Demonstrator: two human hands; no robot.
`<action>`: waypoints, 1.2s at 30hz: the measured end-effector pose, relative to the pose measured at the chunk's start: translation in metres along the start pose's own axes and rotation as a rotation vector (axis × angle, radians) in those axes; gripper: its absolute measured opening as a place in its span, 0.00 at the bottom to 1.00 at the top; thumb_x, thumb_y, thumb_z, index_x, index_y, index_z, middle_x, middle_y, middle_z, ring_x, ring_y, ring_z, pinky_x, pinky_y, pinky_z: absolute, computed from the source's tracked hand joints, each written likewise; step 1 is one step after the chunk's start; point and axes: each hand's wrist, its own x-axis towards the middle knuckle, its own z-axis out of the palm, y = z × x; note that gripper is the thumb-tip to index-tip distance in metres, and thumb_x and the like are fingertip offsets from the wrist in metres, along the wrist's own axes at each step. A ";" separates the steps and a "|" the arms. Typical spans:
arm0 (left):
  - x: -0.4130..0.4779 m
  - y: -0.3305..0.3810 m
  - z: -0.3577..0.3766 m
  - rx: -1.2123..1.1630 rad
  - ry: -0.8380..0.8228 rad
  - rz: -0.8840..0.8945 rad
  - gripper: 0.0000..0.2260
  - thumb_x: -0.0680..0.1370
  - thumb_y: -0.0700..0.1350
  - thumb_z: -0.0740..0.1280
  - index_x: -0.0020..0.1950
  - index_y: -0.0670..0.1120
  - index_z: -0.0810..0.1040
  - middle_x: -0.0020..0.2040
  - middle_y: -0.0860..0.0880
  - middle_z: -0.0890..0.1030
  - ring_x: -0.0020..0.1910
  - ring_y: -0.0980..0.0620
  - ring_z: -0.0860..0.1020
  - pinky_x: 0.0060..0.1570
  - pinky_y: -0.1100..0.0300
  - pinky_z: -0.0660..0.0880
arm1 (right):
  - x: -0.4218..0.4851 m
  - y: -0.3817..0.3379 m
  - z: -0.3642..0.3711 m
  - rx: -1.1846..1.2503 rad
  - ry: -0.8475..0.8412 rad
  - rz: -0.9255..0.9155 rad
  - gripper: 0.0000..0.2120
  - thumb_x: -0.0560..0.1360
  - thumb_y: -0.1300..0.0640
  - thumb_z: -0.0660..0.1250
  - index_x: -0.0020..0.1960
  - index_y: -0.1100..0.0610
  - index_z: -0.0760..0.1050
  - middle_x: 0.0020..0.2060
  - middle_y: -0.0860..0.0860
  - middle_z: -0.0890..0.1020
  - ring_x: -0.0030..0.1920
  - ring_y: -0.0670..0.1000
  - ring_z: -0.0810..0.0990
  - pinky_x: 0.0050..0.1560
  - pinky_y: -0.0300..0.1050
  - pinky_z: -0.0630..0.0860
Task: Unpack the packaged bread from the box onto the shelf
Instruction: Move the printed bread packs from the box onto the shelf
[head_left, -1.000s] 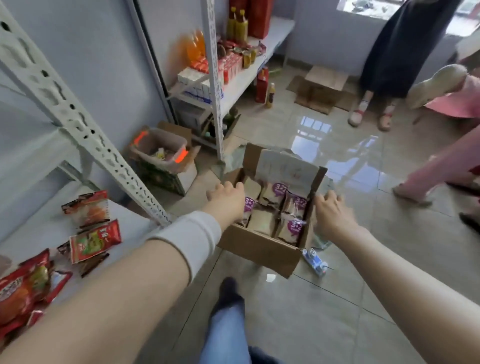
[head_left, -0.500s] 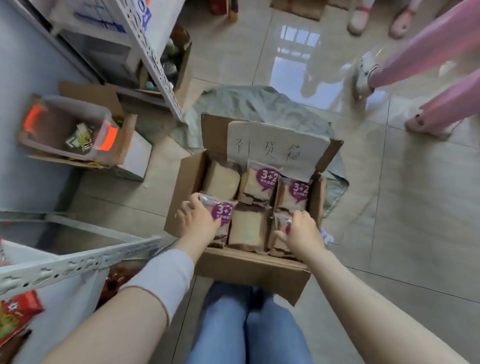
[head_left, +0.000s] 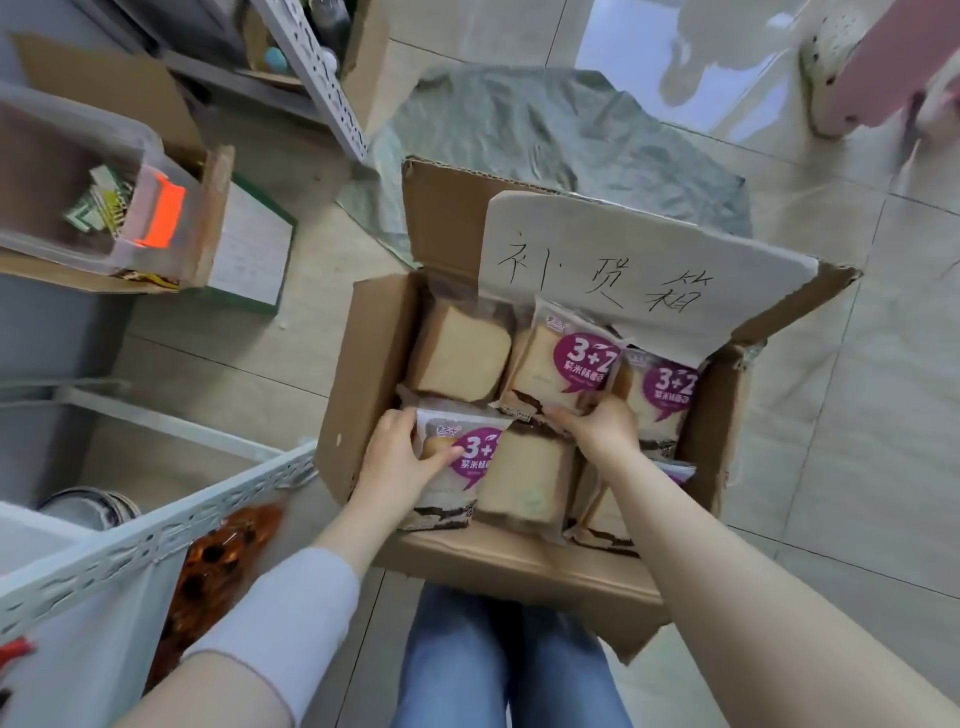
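Left grip (head_left: 400, 460) clasps a clear-wrapped, purple-labelled bread packet (head_left: 470, 457). Right grip (head_left: 597, 431) pinches the lower edge of a matching packet (head_left: 566, 358) just beyond. Both packets lie inside the brown cardboard box (head_left: 363, 364), with others around the grips. The white metal shelf (head_left: 130, 551), left of the left grip, shows no such bread. Unpacking judged barely begun.

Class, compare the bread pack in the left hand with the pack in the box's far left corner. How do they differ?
Near pack shows a purple 3+2 label; far-left pack shows plain bread, no label. The left hand grips the near pack; nothing touches the far-left pack. Both lie wrapped in the cardboard box.
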 end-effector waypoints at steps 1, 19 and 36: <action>-0.001 0.001 -0.001 -0.040 -0.010 -0.005 0.20 0.70 0.50 0.73 0.56 0.42 0.73 0.54 0.48 0.71 0.51 0.51 0.72 0.47 0.61 0.67 | 0.000 0.000 -0.001 0.014 0.000 -0.009 0.21 0.68 0.49 0.73 0.55 0.60 0.74 0.45 0.51 0.77 0.44 0.52 0.74 0.45 0.43 0.69; -0.219 0.017 -0.109 -0.546 0.539 0.070 0.11 0.69 0.48 0.74 0.43 0.49 0.73 0.36 0.58 0.75 0.35 0.64 0.71 0.27 0.75 0.66 | -0.208 0.041 -0.083 0.187 -0.195 -0.342 0.10 0.64 0.54 0.77 0.40 0.47 0.78 0.38 0.41 0.83 0.39 0.40 0.81 0.34 0.34 0.75; -0.629 -0.151 -0.360 -0.666 1.239 0.183 0.19 0.68 0.50 0.74 0.51 0.38 0.78 0.49 0.42 0.83 0.48 0.45 0.81 0.50 0.47 0.77 | -0.596 -0.071 0.045 -0.020 -0.535 -1.044 0.10 0.64 0.59 0.77 0.40 0.47 0.79 0.33 0.39 0.84 0.35 0.37 0.82 0.35 0.27 0.75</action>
